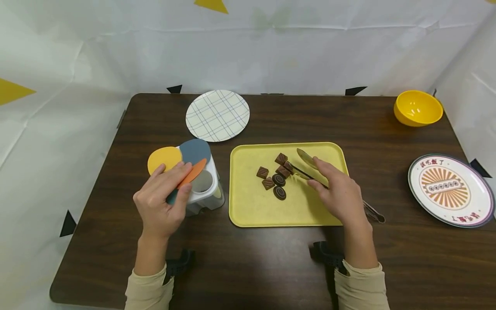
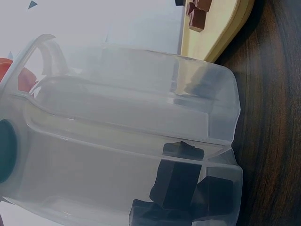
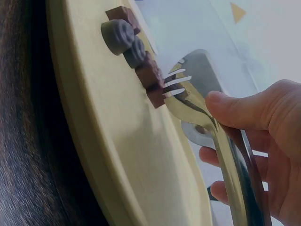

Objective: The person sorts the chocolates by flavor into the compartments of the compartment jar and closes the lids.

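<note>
My left hand (image 1: pixel 162 204) pinches a raised orange lid (image 1: pixel 195 171) on a compartmented storage box (image 1: pixel 215 198), and the round opening beside the lid shows. Its yellow lid (image 1: pixel 160 157) and blue lid (image 1: pixel 195 150) lie flat; a teal lid (image 1: pixel 172 197) is partly hidden by the hand. Through the translucent wall in the left wrist view, several dark blocks (image 2: pixel 176 181) show at the bottom. My right hand (image 1: pixel 342 193) holds metal tongs (image 3: pixel 225 165), jaws apart. Their forked tip touches or nearly touches square chocolates (image 1: pixel 284 171) on a yellow tray (image 1: pixel 248 211); round chocolates (image 1: pixel 279 193) lie close by.
Behind the box lies a white checked plate (image 1: pixel 218 115). A yellow bowl (image 1: pixel 418 108) stands at the back right corner, with a patterned plate (image 1: pixel 451 190) nearer on the right. Pale sheeting (image 1: pixel 290 51) hangs behind the dark wooden table (image 1: pixel 271 258).
</note>
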The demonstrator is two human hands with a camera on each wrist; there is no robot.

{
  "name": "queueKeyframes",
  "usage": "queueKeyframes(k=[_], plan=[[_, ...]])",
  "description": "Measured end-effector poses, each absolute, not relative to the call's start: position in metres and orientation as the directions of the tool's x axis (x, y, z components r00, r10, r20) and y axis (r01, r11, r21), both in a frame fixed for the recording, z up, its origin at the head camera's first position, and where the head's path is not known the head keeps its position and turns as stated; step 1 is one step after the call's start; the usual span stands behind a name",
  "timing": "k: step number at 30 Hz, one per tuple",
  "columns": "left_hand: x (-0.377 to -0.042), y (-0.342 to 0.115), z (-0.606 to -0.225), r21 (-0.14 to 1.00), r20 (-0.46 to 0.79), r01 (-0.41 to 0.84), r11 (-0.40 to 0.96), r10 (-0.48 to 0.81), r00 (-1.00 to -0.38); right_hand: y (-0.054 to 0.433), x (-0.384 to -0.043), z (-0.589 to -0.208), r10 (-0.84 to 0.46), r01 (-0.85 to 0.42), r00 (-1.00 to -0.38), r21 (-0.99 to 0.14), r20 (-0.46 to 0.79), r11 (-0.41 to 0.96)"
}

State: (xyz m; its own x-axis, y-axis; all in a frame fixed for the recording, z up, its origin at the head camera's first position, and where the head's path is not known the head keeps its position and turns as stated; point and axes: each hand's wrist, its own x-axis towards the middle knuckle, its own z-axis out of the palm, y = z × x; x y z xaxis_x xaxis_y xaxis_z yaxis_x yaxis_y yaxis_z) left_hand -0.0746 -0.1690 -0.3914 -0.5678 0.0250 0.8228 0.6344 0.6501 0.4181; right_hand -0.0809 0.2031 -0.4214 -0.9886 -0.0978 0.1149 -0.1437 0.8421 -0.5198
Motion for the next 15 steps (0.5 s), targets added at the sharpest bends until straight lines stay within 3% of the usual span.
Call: queueKeyframes(k=[15], plan=[[-0.0742, -0.1668, -0.3886, 0.425, 0.825, 0.633, 0.647, 0.011, -0.564, 0.1982, -0.0858, -0.4287, -0.108, -0.157, -0.986, -0.492, 0.126, 0.856]])
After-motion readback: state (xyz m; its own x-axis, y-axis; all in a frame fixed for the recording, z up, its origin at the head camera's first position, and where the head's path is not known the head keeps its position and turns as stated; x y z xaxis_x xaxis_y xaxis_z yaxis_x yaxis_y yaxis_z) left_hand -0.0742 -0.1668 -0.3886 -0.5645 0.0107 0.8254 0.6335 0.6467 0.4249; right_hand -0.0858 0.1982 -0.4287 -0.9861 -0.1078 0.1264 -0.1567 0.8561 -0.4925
